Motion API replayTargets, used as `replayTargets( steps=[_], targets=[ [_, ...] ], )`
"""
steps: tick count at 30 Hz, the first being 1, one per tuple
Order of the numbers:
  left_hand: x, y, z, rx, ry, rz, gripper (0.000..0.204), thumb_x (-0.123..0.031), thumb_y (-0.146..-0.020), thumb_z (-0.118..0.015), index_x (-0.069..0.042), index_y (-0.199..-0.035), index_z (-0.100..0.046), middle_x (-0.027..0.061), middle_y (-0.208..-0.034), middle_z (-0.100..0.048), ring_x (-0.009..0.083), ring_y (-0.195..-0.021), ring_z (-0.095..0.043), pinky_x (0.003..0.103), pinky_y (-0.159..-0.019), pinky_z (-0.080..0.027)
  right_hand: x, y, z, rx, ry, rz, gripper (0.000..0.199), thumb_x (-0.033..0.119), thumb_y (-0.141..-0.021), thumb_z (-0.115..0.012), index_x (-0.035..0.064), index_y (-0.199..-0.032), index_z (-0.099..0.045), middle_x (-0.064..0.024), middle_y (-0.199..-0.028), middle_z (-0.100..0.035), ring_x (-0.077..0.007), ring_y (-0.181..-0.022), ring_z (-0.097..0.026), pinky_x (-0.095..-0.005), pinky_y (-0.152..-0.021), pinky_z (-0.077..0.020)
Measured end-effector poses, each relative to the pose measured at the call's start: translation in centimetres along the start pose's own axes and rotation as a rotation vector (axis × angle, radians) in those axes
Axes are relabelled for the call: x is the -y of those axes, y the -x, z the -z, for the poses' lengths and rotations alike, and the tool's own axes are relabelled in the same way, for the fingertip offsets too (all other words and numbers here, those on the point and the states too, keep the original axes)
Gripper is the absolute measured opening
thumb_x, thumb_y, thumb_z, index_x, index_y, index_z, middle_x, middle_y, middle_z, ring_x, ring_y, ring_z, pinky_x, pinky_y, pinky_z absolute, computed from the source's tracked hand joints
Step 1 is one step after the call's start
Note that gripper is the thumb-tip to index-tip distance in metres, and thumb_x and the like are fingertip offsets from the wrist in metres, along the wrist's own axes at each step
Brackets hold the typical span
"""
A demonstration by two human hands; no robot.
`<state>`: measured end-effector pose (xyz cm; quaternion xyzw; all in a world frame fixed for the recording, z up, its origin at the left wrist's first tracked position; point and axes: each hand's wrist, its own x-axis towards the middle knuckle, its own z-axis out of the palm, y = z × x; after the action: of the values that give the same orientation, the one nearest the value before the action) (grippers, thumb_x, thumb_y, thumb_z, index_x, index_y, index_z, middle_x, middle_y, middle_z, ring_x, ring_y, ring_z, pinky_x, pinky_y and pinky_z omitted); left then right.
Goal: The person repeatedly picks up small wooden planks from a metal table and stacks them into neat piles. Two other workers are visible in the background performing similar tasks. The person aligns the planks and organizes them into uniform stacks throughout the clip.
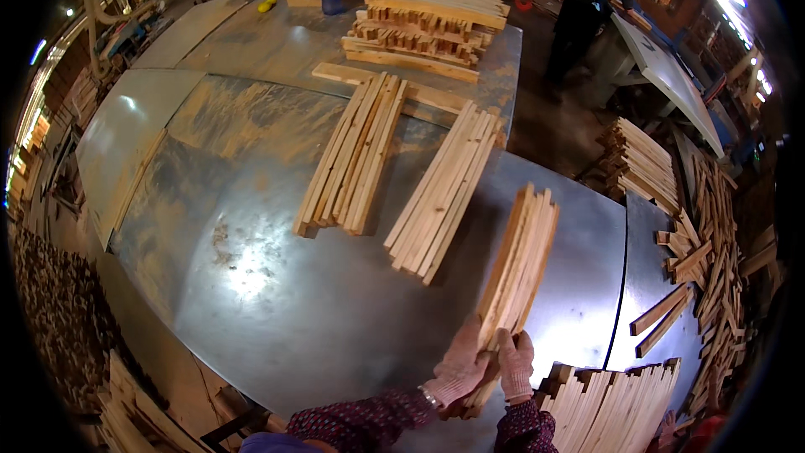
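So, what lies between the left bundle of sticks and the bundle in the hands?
Another bundle of sticks, on the metal table, in the head view.

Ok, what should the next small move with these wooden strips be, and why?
Probably even up the held bundle of wooden strips: it looks staggered at its far end, and the gloved left hand and gloved right hand both grip its near part.

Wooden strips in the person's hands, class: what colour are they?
The wooden strips are pale tan, clearest in the head view.
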<state>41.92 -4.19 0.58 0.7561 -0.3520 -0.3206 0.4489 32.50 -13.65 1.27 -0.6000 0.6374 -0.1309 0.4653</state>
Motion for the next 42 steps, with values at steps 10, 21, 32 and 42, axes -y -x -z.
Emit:
replayTargets(
  steps=[10,21,32,42],
  targets=[
    [4.7,-7.0,32.4,-0.407,0.429,-0.05,0.07,-0.003,-0.092,-0.056,-0.004,-0.154,-0.023,0.0129,-0.135,-0.055,0.0205,-0.118,-0.057,0.035,-0.097,-0.053,26.9,4.7,-22.7,0.593,0.058,0.402,0.068,0.048,-0.085,-0.063,0.0045,-0.135,-0.05,-0.0248,-0.128,-0.054,-0.0395,-0.116,-0.058,-0.0469,-0.098,-0.0462],
    [21.5,-22.7,47.2,-0.284,0.416,0.126,0.063,-0.006,-0.092,-0.058,-0.005,-0.15,-0.033,0.015,-0.126,-0.061,0.0194,-0.107,-0.062,0.031,-0.09,-0.052,33.8,-1.1,-42.2,0.514,0.313,0.574,0.077,0.044,-0.085,-0.063,-0.008,-0.137,-0.042,-0.0322,-0.135,-0.048,-0.0443,-0.125,-0.051,-0.0459,-0.103,-0.0444],
    [20.4,-27.2,45.6,-0.241,-0.108,0.253,0.082,-0.029,-0.086,-0.07,-0.001,-0.152,-0.03,0.0207,-0.135,-0.056,0.0289,-0.123,-0.055,0.036,-0.105,-0.043,29.0,-0.3,-42.1,0.356,0.463,0.812,0.07,0.028,-0.088,-0.061,0.0009,-0.147,-0.033,-0.0211,-0.149,-0.036,-0.0393,-0.131,-0.046,-0.0446,-0.101,-0.0483],
    [17.5,-28.5,47.1,-0.163,-0.662,0.287,0.112,-0.039,-0.067,-0.084,0.002,-0.151,-0.023,0.029,-0.127,-0.059,0.0399,-0.121,-0.058,0.043,-0.102,-0.047,30.0,0.5,-42.3,0.288,0.303,0.798,0.064,0.021,-0.088,-0.065,0.0033,-0.144,-0.04,-0.0214,-0.141,-0.044,-0.0403,-0.123,-0.052,-0.0455,-0.096,-0.0499]
  ],
)
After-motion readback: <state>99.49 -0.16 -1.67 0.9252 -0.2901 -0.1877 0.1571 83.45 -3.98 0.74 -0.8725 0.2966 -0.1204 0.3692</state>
